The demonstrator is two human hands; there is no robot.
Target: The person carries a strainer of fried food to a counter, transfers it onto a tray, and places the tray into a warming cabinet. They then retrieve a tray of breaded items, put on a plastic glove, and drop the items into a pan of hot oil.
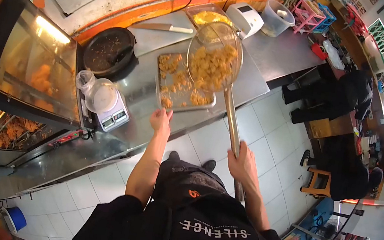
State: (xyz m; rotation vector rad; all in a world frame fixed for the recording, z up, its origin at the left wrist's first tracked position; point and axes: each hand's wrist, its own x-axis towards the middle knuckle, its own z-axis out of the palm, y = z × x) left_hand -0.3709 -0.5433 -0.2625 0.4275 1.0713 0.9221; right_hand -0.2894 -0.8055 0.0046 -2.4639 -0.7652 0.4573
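My right hand (243,162) is wrapped round the long metal handle of a wire-mesh strainer (238,42). The strainer is above the counter, with golden-brown fried pieces (214,66) in its basket. Below and left of it lies a shallow metal tray (160,80) with more fried bits (200,98) scattered over it. My left hand (161,120) is at the tray's near left corner, fingers pinched on the rim, close to one fried piece (166,102). The basket hides part of the tray's right side.
A kitchen scale (114,118) with a round container and a black pan (108,52) stand left of the tray. A knife (158,27) lies behind it. A lit glass display cabinet (38,59) is far left. Two people in dark clothes (335,98) are at right, near an orange stool (318,182).
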